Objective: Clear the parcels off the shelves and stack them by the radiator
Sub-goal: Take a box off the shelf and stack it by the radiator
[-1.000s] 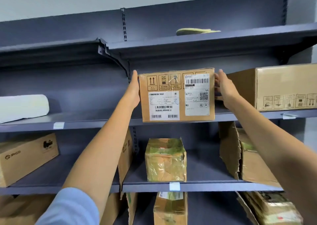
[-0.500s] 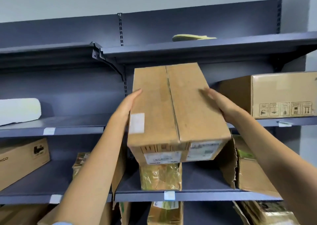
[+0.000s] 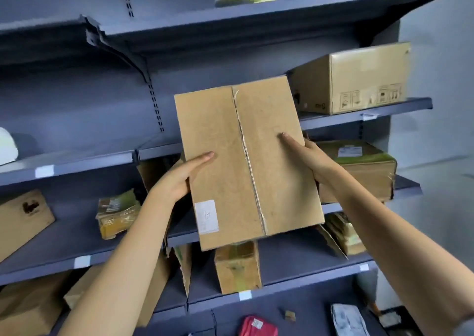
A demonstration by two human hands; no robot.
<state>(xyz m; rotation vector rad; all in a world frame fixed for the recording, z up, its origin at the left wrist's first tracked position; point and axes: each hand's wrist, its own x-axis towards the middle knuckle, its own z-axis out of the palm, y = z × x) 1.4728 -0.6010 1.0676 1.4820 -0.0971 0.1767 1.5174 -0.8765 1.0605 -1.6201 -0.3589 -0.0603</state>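
From the head view, the person is holding a long cardboard parcel [image 3: 247, 161] out in front of the shelves [image 3: 359, 116], clear of every board and touching none of them. The left hand [image 3: 179, 179] is clamping the parcel's left edge, thumb lying flat on the top face, and the right hand [image 3: 306, 156] is clamping the right edge the same way; the other fingers are hidden, presumably underneath. Both grips are sitting at about the middle of the parcel's length, so it is running away from them in two directions: its long axis is pointing up toward the shelves and back down toward the person, with the taped seam running along it. The far end is tilting slightly left. Neither hand looks nearer; the load seems evenly shared for carrying away. No radiator is in view.
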